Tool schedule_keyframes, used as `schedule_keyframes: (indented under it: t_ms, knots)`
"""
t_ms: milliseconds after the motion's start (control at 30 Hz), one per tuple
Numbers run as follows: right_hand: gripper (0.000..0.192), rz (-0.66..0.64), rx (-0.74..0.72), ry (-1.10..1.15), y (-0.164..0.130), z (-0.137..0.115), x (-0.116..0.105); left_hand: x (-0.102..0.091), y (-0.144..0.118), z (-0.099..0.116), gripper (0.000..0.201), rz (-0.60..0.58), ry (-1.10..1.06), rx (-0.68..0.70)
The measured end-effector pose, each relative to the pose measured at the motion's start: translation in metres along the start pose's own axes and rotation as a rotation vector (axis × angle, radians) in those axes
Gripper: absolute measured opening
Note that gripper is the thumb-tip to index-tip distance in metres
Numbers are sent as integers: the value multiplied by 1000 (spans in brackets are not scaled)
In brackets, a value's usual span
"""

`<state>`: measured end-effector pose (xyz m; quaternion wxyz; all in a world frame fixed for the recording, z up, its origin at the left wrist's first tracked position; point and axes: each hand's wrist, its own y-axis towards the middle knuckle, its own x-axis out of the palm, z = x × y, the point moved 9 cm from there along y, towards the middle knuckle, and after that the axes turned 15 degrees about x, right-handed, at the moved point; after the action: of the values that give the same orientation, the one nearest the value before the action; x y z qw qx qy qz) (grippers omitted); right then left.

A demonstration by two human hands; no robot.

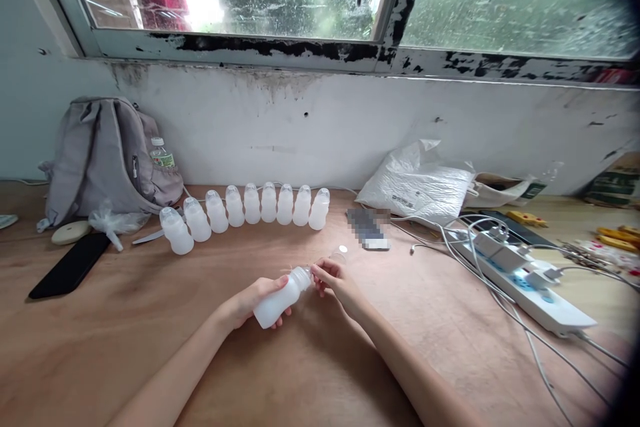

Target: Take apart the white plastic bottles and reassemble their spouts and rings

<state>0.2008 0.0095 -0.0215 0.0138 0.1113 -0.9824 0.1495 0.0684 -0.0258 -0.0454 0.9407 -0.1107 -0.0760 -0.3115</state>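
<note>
A frosted white baby bottle (274, 307) lies tilted in my left hand (256, 297), its top pointing up and to the right. My left fingers wrap round the body, with the thumb along the upper side. My right hand (336, 280) has thumb and fingers pinched at the bottle's clear teat; the fingertips partly hide it. Just past the right hand, a clear dome cap (341, 252) rests on the table. Farther back, several similar baby bottles (251, 205) with clear caps stand upright in a curved row.
At the left are a grey backpack (95, 153), a black phone (70, 267) and a round beige item (71, 233). Another phone (370, 230), partly pixelated, lies right of the row. A white plastic package (417, 180) and a power strip (540, 300) with trailing cables occupy the right side.
</note>
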Motion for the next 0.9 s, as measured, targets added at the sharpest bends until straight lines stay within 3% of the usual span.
schedule_keyframes:
  t_ms: [167,267,400,533,633,733,800,900]
  knots:
    - [24,33,-56,2,1,-4,-5,3,-1,1,53,-33,28,14]
    - [23,157,-164,7,-3,-12,-18,-1,-2,3,53,-35,7,20]
    - [23,357,-285,-218,-4,-20,-28,-28,1,20,46,156,-93,193]
    - [22,419,-413,-574,1,-26,-10,-53,2,37,37,280,-120,387]
    - [18,434,-499,-758,1,-34,8,-72,1,43,39,399,14,495]
    - [19,456,-529,-766,-3,-48,19,-89,-8,54,49,616,286,634]
    - [26,430,-493,-704,-3,-55,27,-86,-16,66,54,706,519,750]
    - [42,294,-397,-606,2,-60,47,-63,-25,78,52,681,793,902]
